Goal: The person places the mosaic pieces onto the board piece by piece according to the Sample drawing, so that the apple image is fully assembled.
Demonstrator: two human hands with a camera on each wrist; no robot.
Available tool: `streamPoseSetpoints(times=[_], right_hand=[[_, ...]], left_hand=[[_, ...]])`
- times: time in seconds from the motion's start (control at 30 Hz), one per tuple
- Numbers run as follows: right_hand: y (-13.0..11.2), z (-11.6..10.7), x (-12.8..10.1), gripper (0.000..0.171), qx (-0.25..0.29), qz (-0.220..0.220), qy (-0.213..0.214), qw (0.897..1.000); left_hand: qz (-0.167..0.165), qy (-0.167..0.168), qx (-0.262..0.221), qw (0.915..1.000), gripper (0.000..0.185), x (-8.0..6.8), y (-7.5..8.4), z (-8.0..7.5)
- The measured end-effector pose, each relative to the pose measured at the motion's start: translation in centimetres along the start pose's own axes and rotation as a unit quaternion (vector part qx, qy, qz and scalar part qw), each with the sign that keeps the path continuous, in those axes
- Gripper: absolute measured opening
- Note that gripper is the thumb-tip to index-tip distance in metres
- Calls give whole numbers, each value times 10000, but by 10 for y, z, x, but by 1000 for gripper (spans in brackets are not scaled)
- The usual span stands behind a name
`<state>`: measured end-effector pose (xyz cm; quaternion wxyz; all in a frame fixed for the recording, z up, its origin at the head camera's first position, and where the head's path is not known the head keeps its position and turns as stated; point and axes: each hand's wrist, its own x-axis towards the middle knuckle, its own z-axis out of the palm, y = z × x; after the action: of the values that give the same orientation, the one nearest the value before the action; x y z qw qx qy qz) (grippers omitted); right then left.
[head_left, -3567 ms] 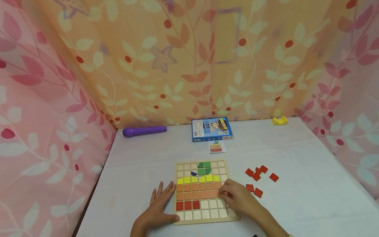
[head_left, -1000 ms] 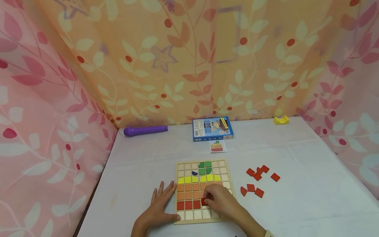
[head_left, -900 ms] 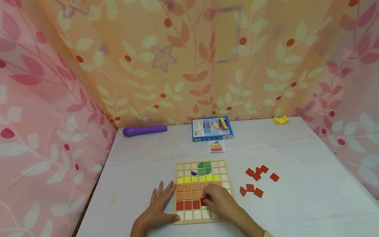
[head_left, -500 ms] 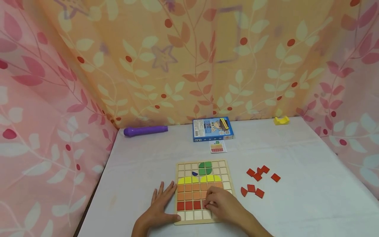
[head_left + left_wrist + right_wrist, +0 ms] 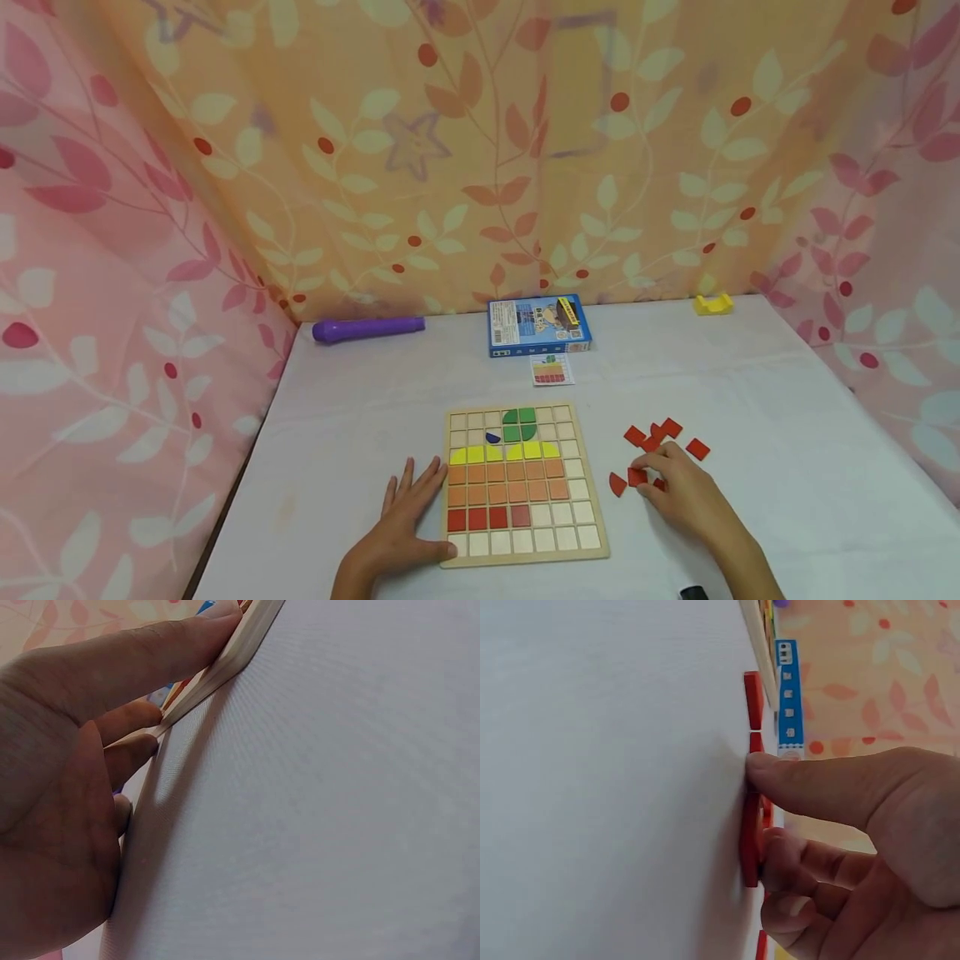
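A wooden grid board (image 5: pixel 543 539) lies on the white cloth, with green, yellow, orange, red and dark blue tiles in its cells. My left hand (image 5: pixel 397 533) rests at its left side, fingers spread, with the thumb on the near left corner. In the left wrist view, the thumb touches the board's edge (image 5: pixel 240 656). My right hand (image 5: pixel 678 492) is right of the board, thumb and index finger pinching a red square tile (image 5: pixel 637 477) at the cloth. A red quarter-round tile (image 5: pixel 617 484) lies just left of it. Another red tile (image 5: pixel 659 483) is partly hidden under the hand.
Several loose red tiles (image 5: pixel 671 428) lie beyond the right hand. A picture card (image 5: pixel 552 370) sits before a blue box (image 5: pixel 538 325) at the back. A purple microphone-shaped stick (image 5: pixel 367 330) lies back left, a yellow holder (image 5: pixel 713 305) back right. Patterned curtains surround the table.
My right hand has let go of a red square tile in the fourth cell of the red row and moved right to the loose tiles. The left hand has stayed in place.
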<state>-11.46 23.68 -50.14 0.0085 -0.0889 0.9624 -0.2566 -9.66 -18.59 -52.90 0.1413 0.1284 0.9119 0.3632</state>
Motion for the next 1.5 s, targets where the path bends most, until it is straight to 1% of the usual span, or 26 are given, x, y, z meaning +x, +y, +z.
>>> streamPoseSetpoints(times=[0.17,0.37,0.43,0.57,0.7,0.83,0.97,1.1,1.2,1.37,1.5], right_hand=[[1,2,-1,26,58,9,162,9999],[-4,4,0,28,271,271,118,9992],[-5,5,1,27,368,362,145,9986],[-4,6,3,22,556,366,314,9973],[0,7,6,22,857,348,473,9946],[4,9,8,22,1235,422,573,9898],[0,9,8,19,1496,567,457,9861],[-12,10,8,16,1801,716,302,9806],[-24,13,9,14,1970,736,216,9774],[-41,21,11,16,2019,442,-101,9784],[-52,29,13,16,1922,-63,-458,9803]], left_hand=[[-21,1,32,10000,113,0,0,1],[23,-11,26,10000,113,0,1,1],[9,-12,44,10000,113,0,1,1],[-47,-8,81,10000,113,1,0,1],[-48,32,108,9999,113,1,-1,0],[-53,40,126,9999,113,2,-1,1],[-49,22,104,9999,113,1,-1,1],[-38,30,82,10000,114,1,0,1],[-32,34,65,10000,114,0,0,1],[-36,3,61,10000,113,0,1,0],[-4,1,46,10000,113,-1,1,0]])
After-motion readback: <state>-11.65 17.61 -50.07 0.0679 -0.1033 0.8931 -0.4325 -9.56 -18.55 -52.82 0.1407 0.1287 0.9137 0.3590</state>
